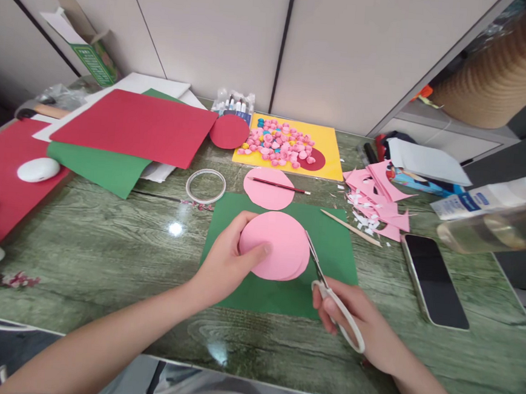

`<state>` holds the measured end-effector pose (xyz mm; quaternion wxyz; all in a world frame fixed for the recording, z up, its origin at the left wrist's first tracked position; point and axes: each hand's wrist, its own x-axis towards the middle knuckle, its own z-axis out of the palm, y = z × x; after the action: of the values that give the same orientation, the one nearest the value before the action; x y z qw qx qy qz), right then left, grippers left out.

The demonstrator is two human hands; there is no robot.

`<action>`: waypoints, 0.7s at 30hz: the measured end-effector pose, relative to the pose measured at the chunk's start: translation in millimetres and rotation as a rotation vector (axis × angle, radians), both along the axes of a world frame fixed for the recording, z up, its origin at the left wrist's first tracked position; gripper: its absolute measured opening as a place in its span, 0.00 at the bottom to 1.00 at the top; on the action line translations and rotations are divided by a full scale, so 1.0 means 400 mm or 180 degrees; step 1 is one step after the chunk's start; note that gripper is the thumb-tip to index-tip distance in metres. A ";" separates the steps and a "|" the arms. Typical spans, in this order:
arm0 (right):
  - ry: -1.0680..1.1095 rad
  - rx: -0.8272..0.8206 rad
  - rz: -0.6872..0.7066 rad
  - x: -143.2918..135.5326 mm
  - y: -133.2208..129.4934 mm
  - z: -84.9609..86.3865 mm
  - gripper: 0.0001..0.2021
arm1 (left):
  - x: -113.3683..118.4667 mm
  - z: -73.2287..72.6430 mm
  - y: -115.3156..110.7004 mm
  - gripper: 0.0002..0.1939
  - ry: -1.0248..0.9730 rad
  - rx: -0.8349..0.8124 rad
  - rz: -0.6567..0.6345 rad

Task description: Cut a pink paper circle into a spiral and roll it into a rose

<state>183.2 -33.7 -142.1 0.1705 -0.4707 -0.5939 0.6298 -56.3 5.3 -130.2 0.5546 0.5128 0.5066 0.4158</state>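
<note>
My left hand (229,252) grips a small stack of pink paper circles (282,244), thumb on top and fingers underneath. White-handled scissors (334,300) are in my right hand (354,316), their blades at the right edge of the circles. The blades look nearly closed. Below both hands lies a green paper sheet (255,296) on the table. Just beyond the held stack, another pink paper circle (263,188) lies flat with a dark red pencil (282,186) across it. A pale wooden stick (351,228) rests over the sheet's right edge.
Pink paper scraps (381,200) lie at the right, near a phone (436,283). Small paper roses (280,144) cover a yellow sheet (333,142) at the back. Left are a tape roll (188,185), red paper (136,123) and a white mouse (38,170). A cabinet wall (221,30) bounds the back.
</note>
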 end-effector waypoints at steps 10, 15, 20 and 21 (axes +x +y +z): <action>0.0009 -0.0059 -0.0033 -0.005 0.003 0.006 0.18 | -0.002 0.000 -0.002 0.10 0.0004 -0.0018 0.0031; -0.0045 -0.0053 -0.0026 -0.006 0.003 0.008 0.20 | -0.006 0.002 -0.001 0.10 0.0087 0.0010 -0.0195; -0.0016 -0.0067 -0.0010 -0.007 0.003 0.011 0.20 | -0.005 0.001 -0.002 0.10 0.0123 0.0005 -0.0253; -0.0015 -0.0067 -0.0012 -0.007 0.003 0.011 0.20 | -0.005 0.000 -0.002 0.10 0.0122 0.0006 -0.0230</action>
<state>180.5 -32.4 -137.7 0.1654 -0.4750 -0.5867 0.6346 -58.1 4.5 -130.1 0.5590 0.5392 0.4978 0.3860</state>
